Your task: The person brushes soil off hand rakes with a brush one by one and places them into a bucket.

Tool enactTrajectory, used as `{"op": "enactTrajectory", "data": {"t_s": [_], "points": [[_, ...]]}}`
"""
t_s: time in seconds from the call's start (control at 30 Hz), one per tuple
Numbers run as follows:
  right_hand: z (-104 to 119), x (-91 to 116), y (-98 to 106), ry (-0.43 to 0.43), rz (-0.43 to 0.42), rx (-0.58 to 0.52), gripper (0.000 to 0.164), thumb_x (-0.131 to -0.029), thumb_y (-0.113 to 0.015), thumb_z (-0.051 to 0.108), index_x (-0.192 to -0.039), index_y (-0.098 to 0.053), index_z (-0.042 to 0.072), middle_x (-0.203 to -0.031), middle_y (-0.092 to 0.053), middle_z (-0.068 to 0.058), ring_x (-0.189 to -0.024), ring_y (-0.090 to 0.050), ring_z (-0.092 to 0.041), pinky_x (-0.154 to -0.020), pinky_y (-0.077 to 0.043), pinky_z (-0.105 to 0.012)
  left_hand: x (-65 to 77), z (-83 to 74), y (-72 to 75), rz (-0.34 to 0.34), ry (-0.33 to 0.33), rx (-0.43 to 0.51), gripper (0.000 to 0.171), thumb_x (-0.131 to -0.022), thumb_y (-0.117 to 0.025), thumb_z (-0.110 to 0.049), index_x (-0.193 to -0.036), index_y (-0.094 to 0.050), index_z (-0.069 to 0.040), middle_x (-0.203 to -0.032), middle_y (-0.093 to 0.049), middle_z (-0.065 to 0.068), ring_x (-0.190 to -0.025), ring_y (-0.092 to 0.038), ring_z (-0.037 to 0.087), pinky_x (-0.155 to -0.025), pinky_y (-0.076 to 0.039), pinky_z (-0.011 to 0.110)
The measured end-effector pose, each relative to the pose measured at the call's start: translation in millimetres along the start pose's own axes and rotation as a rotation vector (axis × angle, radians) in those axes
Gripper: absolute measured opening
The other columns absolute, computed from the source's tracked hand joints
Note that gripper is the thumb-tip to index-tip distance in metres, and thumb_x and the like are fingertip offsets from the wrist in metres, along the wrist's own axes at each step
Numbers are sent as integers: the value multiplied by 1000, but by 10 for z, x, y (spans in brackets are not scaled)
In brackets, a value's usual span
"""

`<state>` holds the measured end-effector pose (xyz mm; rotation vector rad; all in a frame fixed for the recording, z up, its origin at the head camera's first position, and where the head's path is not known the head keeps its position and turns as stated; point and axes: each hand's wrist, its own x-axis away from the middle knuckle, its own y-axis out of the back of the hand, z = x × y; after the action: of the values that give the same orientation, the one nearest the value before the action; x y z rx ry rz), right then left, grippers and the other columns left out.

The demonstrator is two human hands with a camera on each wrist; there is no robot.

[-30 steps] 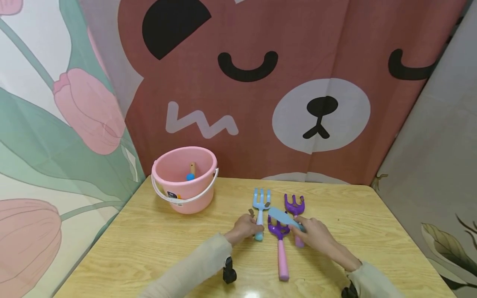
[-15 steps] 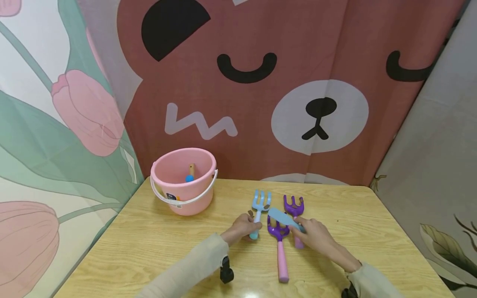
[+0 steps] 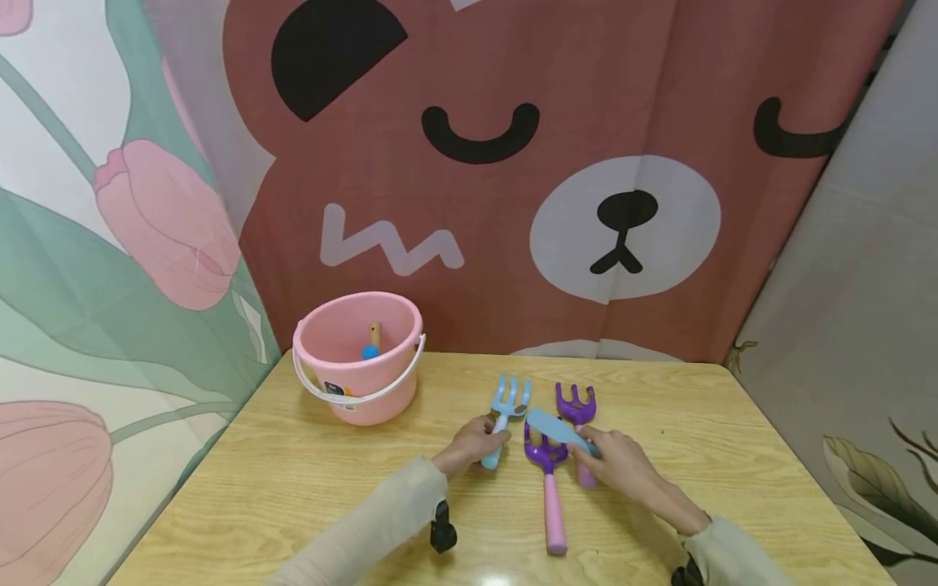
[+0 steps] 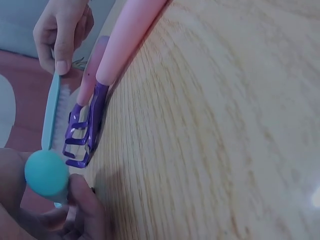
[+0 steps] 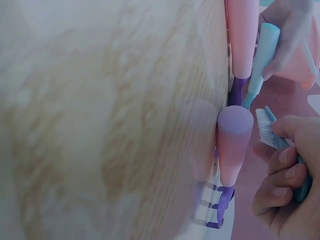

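In the head view my left hand [image 3: 472, 442] grips the handle of a light blue toy garden fork [image 3: 509, 403], tines pointing away from me. A dark brown fleck shows on its tines. My right hand [image 3: 623, 457] holds a light blue brush [image 3: 553, 426] by its handle, with the brush head reaching left close to the fork. White bristles [image 5: 264, 127] show in the right wrist view. Below the brush, a purple fork with a pink handle [image 3: 554, 513] lies on the table, and a second purple fork [image 3: 577, 409] lies behind it, partly hidden by my right hand.
A pink bucket [image 3: 359, 378] with a white handle stands at the back left of the wooden table [image 3: 293, 505]. Inside it shows a blue item with a wooden-looking handle [image 3: 375, 332]. Printed cloths [image 3: 469, 212] hang behind the table and at both sides.
My left hand has shifted slightly left, swinging the light blue fork's handle end left so the fork now slants. My right hand and the brush stay about where they were.
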<state>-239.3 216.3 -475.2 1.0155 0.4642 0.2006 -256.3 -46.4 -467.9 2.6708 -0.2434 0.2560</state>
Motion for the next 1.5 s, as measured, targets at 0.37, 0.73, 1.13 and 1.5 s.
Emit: {"op": "enactTrajectory", "data": {"t_s": [0.37, 0.73, 1.13, 1.5], "points": [[-8, 3, -16, -14, 24, -8, 24, -94, -69, 21, -109, -68, 2, -53, -37, 12, -43, -29, 1, -39, -25, -15, -37, 42, 23, -16, -8, -40, 22, -91, -68, -23, -91, -62, -2, -80, -55, 6, -63, -51, 13, -47, -48, 25], [-10, 3, 3, -20, 25, -3, 25, -93, -69, 21, -110, -68, 2, -54, -36, 12, -43, -30, 1, -40, -26, -16, -57, 36, 5, -47, -5, -87, 25, -89, -69, -25, -77, -55, -8, -71, -50, 2, -56, -45, 11, -44, -42, 24], [-10, 7, -4, 8, -13, 3, 31, -93, -70, 20, -115, -68, -2, -55, -34, 12, -44, -27, 1, -40, -26, -17, -63, 57, 6, -48, -23, -76, 23, -88, -69, -25, -85, -59, -5, -77, -54, 5, -63, -49, 14, -49, -41, 25], [51, -31, 16, 8, -5, 24, 24, -95, -68, 25, -105, -68, 3, -57, -35, 11, -46, -28, 0, -42, -28, -19, -50, 57, 10, -13, 0, 24, 17, -91, -65, -18, -88, -62, -2, -68, -60, 6, -45, -52, 9, -41, -41, 18]]}}
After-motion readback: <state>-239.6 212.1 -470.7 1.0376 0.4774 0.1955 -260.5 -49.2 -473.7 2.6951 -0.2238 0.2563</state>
